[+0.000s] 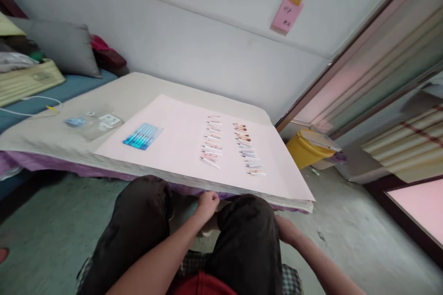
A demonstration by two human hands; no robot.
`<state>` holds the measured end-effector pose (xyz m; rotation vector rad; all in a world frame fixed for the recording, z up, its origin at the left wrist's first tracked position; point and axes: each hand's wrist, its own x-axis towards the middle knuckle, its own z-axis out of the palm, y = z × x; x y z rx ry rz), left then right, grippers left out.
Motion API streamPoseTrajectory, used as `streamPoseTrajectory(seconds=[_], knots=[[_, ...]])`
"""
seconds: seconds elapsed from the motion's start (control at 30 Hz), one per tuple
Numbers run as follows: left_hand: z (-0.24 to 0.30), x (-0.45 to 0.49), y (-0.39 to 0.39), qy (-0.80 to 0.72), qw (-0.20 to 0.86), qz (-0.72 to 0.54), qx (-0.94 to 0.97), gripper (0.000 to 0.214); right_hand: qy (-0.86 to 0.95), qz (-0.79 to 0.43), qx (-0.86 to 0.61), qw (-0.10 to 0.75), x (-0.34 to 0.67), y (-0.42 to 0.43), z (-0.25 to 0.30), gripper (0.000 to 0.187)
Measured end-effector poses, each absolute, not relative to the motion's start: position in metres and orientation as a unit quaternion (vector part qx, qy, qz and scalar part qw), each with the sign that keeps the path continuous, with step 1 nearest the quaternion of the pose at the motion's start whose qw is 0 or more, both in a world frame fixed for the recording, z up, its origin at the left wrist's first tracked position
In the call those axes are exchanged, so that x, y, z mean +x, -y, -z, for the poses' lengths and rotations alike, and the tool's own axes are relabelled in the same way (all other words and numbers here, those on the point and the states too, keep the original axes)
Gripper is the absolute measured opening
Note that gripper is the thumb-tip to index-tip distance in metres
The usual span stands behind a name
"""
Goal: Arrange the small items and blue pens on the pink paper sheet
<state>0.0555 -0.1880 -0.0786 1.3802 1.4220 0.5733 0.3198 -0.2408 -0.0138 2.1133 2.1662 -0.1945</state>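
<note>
I'm seeing both hands off the work. Left hand (208, 203) is hanging between the knees, fingers curling into a loose fist, nothing showing in it. Right hand (286, 229) is sitting against the outside of the right knee (251, 214); its fingers are hiding, so I can't tell its grip.

Pens are lying on the pale sheet (180, 122) in two columns: left column (213, 137), and right column (245, 138) with some brown-topped ones. Blue pen pack (143, 136) is lying on the sheet's left part, well apart from both columns.

Risks I'm flagging: sheet is running close to the front edge of the padded surface (138, 84), knees are standing just beside it. A knee bump or sleeve drag could be shifting the sheet and skewing both columns. Slim pens could be rolling if the padding dips. Near pens in each column are the most exposed to a brushing forearm.

Writing: pink note (287, 14) on the wall is carrying dark handwritten characters; I'm not reading them reliably. White card (110, 120) by the clear bag (93, 129) is showing dark marks, too small. No brand is reading clearly.
</note>
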Motion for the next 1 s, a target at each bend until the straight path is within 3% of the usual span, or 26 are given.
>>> streamPoseTrajectory(seconds=[0.17, 0.37, 0.57, 0.77, 0.87, 1.0], knots=[[0.003, -0.020, 0.201, -0.560, 0.421, -0.311, 0.642, 0.015, -0.716, 0.017, 0.694, 0.079, 0.315, 0.234, -0.020, 0.024], [-0.029, -0.133, 0.211, -0.637, 0.125, -0.254, 0.717, 0.020, -0.755, -0.031, 0.653, 0.042, 0.264, 0.227, -0.020, 0.030], [-0.007, -0.197, 0.220, -0.726, 0.070, -0.224, 0.647, 0.021, -0.795, -0.013, 0.598, 0.097, 0.242, 0.226, 0.005, 0.029], [0.017, -0.180, 0.240, -0.752, -0.054, -0.237, 0.612, 0.035, -0.832, 0.054, 0.519, 0.188, 0.217, 0.217, 0.037, 0.020], [0.019, -0.171, 0.243, -0.747, -0.041, -0.271, 0.606, 0.035, -0.833, 0.104, 0.487, 0.241, 0.186, 0.207, 0.068, 0.015], [0.024, -0.181, 0.240, -0.748, 0.052, -0.334, 0.571, 0.033, -0.824, 0.142, 0.480, 0.267, 0.146, 0.182, 0.103, 0.027]])
